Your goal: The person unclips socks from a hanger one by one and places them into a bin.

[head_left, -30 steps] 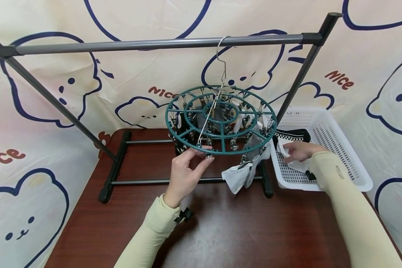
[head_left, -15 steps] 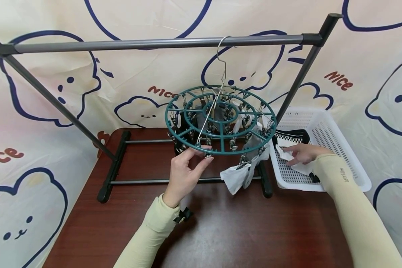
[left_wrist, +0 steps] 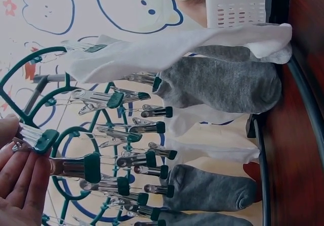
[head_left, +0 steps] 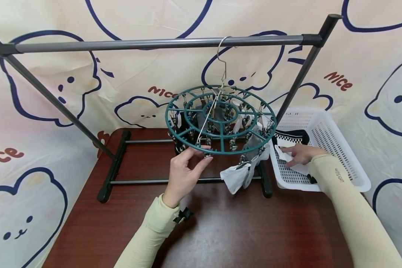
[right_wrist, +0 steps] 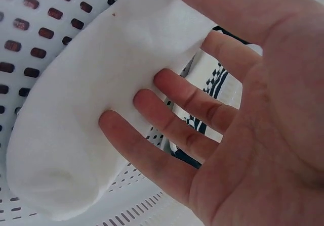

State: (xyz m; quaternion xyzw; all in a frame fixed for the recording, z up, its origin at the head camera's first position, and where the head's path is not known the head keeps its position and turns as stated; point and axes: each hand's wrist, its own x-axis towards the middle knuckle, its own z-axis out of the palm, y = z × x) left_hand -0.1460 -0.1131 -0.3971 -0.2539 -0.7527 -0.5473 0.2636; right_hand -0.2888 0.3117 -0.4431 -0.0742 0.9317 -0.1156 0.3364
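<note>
My left hand pinches 1 metal clip; my right hand pinches 1 white sock.
The clip hangs at the near rim of the green round hanger, which is hooked over the rack's top bar. The sock lies in the white basket to my right, my thumb and forefinger clamped on its edge, near a black-and-white checked sock. Gray socks hang from other clips.

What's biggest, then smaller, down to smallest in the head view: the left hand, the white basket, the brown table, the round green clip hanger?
1. Brown table
2. Round green clip hanger and white basket: too alike to rank
3. Left hand
</note>
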